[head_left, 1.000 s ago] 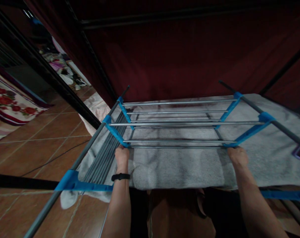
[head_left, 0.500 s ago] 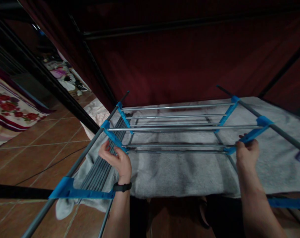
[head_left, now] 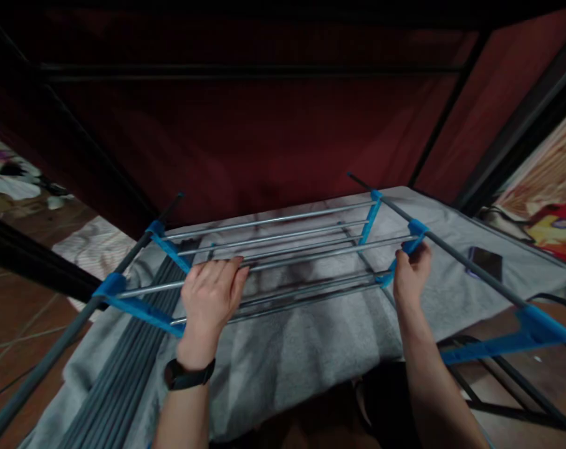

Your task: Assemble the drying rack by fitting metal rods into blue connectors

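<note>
A rack of grey metal rods and blue plastic brackets stands over a grey blanket (head_left: 311, 349). My left hand (head_left: 208, 299), with a black wristband (head_left: 189, 375), lies palm down over the front upper rod (head_left: 306, 254), its fingers curled over the metal. My right hand (head_left: 410, 274) grips the right front blue bracket (head_left: 417, 229) from below; some fingertips are hidden behind it. The left front blue bracket (head_left: 143, 310) is left of my left hand. Below it, a bundle of loose grey rods (head_left: 119, 368) lies on the blanket.
A phone (head_left: 489, 263) lies on the blanket at right, near the rack's long side pole (head_left: 465, 265). Dark red panels (head_left: 273, 137) with black frame bars rise behind. Another blue bracket (head_left: 512, 340) sits lower right. Clothes (head_left: 16, 181) are piled far left.
My left hand has moved from beside the left bracket onto the front upper rod. My right hand stays at the right bracket. The view has turned right, bringing the phone fully into sight.
</note>
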`<state>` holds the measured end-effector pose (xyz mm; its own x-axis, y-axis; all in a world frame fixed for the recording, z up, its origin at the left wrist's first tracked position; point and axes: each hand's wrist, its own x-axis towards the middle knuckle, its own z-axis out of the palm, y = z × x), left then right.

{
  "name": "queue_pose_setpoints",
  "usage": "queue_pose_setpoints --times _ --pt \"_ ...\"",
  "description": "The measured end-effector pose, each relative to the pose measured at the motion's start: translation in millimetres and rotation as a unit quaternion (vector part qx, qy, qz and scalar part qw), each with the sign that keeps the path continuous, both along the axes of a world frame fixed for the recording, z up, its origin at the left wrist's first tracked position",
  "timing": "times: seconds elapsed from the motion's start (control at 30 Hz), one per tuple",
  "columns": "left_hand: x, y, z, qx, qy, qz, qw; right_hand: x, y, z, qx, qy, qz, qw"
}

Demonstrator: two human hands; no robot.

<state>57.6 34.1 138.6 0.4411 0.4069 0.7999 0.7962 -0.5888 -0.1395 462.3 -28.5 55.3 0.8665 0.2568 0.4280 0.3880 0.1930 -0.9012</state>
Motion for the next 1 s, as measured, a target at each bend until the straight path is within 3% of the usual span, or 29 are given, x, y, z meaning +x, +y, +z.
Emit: queue_pose_setpoints --times 0.13,0.3,0.5,0.83,1.0 --pt "4.9 1.1 -1.8 0.017 0.033 -0.005 0.999 0.0 2.3 3.3 -0.012 -0.017 -0.005 1.0" --pt "5.2 2.2 -2.7 0.018 0.038 0.014 0.999 -3.2 4.1 9.1 0.028 -0.032 0.009 0.999" --pt "9.6 -5.1 -0.4 0.02 0.058 0.03 0.998 8.6 3.9 2.2 0.05 -0.052 -0.009 0.997" --pt "13.6 -9.9 -0.2 0.011 0.044 0.04 0.998 13.7 11.2 4.2 0.11 -0.038 0.02 0.993" --pt "11.1 -13.4 -2.1 -0.017 0.002 0.018 1.0 15.4 12.7 6.6 0.087 -0.005 0.005 0.996"
